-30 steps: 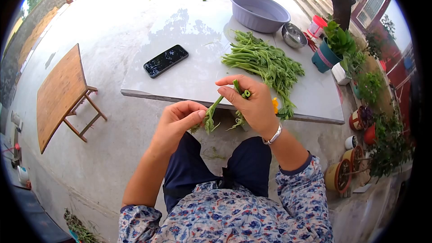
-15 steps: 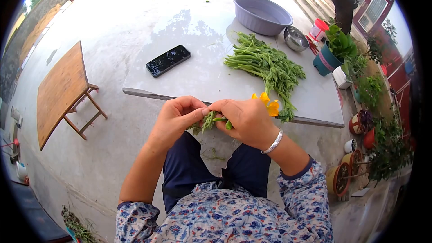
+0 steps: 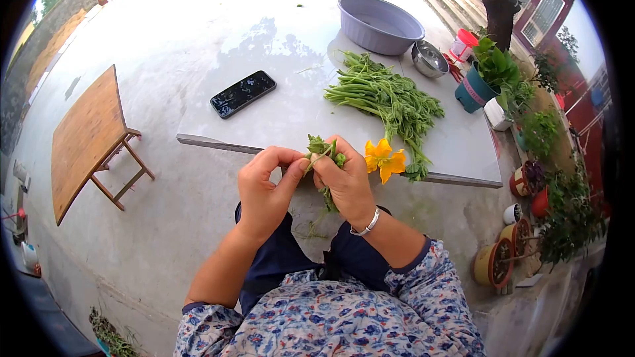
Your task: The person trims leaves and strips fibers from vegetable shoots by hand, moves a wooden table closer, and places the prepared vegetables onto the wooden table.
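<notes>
My left hand pinches a thin part of a green stem between thumb and forefinger. Close beside it on the right, my right hand is closed round green stems with leaves, whose cut ends and leaf tips stick out above and below the fingers. Both hands are in front of the near edge of a grey table. On the table lies a heap of leafy green stems. A yellow flower shows at the table's near edge, right of my right hand.
A black phone lies on the table's left part. At the back right are a purple basin, a metal bowl and a potted plant. A wooden folding table stands at the left, and flowerpots at the right.
My right hand came down and left to meet my left hand, then both rose slightly. The held leaf tip now points up. The yellow flower is now fully in view.
</notes>
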Tool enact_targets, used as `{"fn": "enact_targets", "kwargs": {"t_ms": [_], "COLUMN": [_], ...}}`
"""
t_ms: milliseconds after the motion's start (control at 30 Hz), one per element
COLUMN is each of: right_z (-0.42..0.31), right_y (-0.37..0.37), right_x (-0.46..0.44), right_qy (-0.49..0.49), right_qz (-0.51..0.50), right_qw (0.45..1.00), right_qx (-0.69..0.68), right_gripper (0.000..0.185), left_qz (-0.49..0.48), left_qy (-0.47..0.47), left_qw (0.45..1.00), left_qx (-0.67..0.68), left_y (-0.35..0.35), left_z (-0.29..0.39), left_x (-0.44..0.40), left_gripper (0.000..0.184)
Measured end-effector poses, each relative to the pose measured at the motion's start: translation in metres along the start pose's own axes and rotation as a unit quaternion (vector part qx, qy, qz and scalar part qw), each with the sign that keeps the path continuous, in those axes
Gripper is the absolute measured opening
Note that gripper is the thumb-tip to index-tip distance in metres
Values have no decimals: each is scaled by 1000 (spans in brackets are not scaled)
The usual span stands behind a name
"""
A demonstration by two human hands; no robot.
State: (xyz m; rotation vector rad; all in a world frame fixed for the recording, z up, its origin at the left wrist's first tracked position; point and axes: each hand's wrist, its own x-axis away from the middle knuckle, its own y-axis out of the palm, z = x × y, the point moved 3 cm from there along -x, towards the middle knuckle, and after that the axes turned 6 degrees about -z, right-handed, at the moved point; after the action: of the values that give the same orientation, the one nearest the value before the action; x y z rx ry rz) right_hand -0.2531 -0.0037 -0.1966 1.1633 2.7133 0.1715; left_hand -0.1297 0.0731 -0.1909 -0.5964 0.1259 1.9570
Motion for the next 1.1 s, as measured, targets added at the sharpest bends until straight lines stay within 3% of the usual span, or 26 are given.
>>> {"fn": "enact_targets", "kwargs": {"t_ms": [100, 167, 200, 267, 300, 367, 467, 733, 800, 900, 967, 1100], "right_z": [3, 0, 3, 7, 8, 5, 1, -5, -5, 0, 10, 1], "right_y": [5, 11, 12, 9, 7, 1, -2, -5, -4, 1, 3, 11], "right_x": [1, 5, 5, 6, 6, 7, 3, 0, 0, 2, 2, 5], "right_qy": [1, 75, 75, 17, 17, -14, 30, 26, 21, -4, 24, 51], "right_qz": [9, 14, 13, 29, 29, 26, -11, -47, -34, -3, -21, -36], "right_qw": [996, 972, 972, 996, 996, 995, 994, 980, 972, 982, 999, 989], "right_qx": [-94, -222, -222, -80, -80, 97, 102, 193, 230, 188, -38, -135], "right_gripper": [8, 10, 10, 12, 12, 15, 18, 21, 20, 17, 9, 9], "left_qz": [22, 35, 46, 44, 43, 26, 14, -16, 27, 65, 67, 105], "left_qy": [65, 87, 109, 138, 166, 160, 170, 206, 234, 261, 264, 227], "left_qw": [992, 986, 979, 968, 955, 952, 943, 926, 918, 915, 918, 946], "left_qx": [-106, -136, -166, -204, -242, -259, -287, -315, -320, -300, -290, -205], "left_y": [1, 3, 3, 2, 2, -1, -3, -4, 1, 3, 4, 1], "left_z": [17, 17, 17, 16, 17, 17, 16, 13, 12, 12, 11, 6], "left_x": [-1, 2, 4, 7, 9, 10, 8, 6, 8, 9, 9, 10], "left_gripper": [8, 7, 7, 7, 8, 10, 12, 17, 17, 17, 17, 16]}}
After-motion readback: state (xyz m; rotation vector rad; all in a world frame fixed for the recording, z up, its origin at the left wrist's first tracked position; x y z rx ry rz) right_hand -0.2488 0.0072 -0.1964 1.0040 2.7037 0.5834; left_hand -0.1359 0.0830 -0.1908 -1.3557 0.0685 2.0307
